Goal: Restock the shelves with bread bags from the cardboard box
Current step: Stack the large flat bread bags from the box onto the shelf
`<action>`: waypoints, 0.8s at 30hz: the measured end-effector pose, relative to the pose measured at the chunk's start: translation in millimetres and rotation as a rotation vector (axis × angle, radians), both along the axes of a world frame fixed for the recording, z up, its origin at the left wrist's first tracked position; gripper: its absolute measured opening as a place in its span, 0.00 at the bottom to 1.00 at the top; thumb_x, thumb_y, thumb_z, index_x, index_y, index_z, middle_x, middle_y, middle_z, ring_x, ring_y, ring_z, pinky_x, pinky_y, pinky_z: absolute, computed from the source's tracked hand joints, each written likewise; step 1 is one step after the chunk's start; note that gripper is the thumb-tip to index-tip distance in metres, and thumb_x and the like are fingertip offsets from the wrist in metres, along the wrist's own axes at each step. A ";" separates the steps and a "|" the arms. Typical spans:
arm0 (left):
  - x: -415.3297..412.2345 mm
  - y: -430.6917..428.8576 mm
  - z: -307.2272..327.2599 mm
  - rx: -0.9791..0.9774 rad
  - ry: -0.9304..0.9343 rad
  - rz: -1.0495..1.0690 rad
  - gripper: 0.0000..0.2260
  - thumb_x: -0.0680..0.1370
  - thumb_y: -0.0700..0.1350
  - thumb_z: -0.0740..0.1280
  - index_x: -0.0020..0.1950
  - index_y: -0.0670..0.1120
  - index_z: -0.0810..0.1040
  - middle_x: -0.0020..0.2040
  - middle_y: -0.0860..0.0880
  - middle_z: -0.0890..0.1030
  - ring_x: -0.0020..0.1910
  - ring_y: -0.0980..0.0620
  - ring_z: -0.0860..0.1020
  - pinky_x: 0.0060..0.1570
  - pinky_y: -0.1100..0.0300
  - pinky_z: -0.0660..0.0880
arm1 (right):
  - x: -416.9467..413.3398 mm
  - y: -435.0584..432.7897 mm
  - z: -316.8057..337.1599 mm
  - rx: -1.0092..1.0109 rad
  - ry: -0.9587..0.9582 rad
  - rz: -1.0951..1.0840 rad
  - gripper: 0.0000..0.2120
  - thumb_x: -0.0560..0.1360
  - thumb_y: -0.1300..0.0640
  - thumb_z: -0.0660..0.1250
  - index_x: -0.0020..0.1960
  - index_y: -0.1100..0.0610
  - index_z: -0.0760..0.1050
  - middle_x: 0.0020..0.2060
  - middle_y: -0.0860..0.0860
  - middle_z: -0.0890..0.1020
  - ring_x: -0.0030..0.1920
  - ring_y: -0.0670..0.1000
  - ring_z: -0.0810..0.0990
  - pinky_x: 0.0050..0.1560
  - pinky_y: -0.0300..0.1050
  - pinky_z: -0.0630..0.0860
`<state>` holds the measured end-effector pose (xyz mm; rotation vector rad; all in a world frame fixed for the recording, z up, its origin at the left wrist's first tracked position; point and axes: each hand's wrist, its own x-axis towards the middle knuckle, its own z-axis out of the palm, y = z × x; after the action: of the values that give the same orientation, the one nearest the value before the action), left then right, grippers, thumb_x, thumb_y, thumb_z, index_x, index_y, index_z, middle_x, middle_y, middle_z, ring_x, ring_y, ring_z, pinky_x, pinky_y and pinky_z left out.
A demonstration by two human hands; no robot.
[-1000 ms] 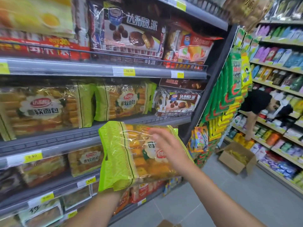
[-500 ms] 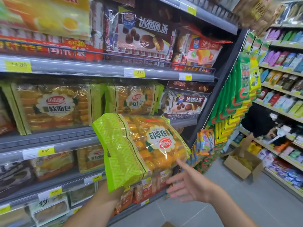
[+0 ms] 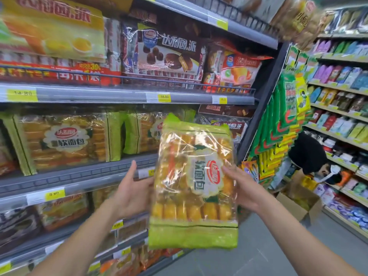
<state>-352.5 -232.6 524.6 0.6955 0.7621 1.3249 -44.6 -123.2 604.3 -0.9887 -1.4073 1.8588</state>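
Note:
I hold a bread bag (image 3: 194, 182) upright in front of the shelves; it is clear plastic with green ends and golden rolls inside. My right hand (image 3: 244, 189) grips its right edge, thumb on the front. My left hand (image 3: 132, 193) is at its left edge with the palm showing and the thumb spread upward; its fingers are hidden behind the bag. Matching bread bags (image 3: 65, 140) stand on the middle shelf (image 3: 79, 176), another (image 3: 146, 134) partly behind the held bag.
Boxed cakes (image 3: 169, 54) fill the shelf above. Lower shelves hold more bagged bread (image 3: 63, 210). Green and yellow packets (image 3: 278, 124) hang at the shelf end. An open cardboard box (image 3: 298, 202) sits on the floor by a bending person in black (image 3: 306, 152).
The bag turned from lying sideways to standing upright and shifted right. My right hand came back onto its right edge; my left hand moved from under it to its left side.

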 end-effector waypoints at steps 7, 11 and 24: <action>-27.5 6.6 15.5 0.128 0.449 0.243 0.41 0.60 0.78 0.70 0.70 0.62 0.74 0.67 0.59 0.80 0.73 0.51 0.73 0.70 0.48 0.69 | -21.7 11.0 38.0 0.717 -0.641 0.362 0.25 0.70 0.53 0.80 0.64 0.46 0.76 0.60 0.39 0.81 0.58 0.32 0.78 0.63 0.34 0.75; -3.0 -1.7 15.8 0.180 0.667 0.004 0.38 0.66 0.78 0.67 0.74 0.66 0.71 0.75 0.59 0.73 0.76 0.51 0.70 0.73 0.39 0.67 | -42.4 11.2 30.7 0.921 -0.837 0.533 0.26 0.69 0.48 0.80 0.65 0.46 0.77 0.62 0.38 0.79 0.62 0.36 0.76 0.64 0.30 0.71; 20.1 -28.0 -9.5 0.044 0.826 0.160 0.41 0.62 0.63 0.81 0.72 0.56 0.71 0.64 0.60 0.78 0.60 0.63 0.78 0.71 0.52 0.71 | -55.6 25.2 24.7 0.901 -0.760 0.416 0.25 0.68 0.48 0.81 0.63 0.44 0.79 0.61 0.38 0.80 0.64 0.39 0.77 0.69 0.40 0.72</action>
<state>-332.5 -260.6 515.1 1.2645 1.4710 1.1803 -100.2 -97.9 629.0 -0.9643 -2.7130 0.8103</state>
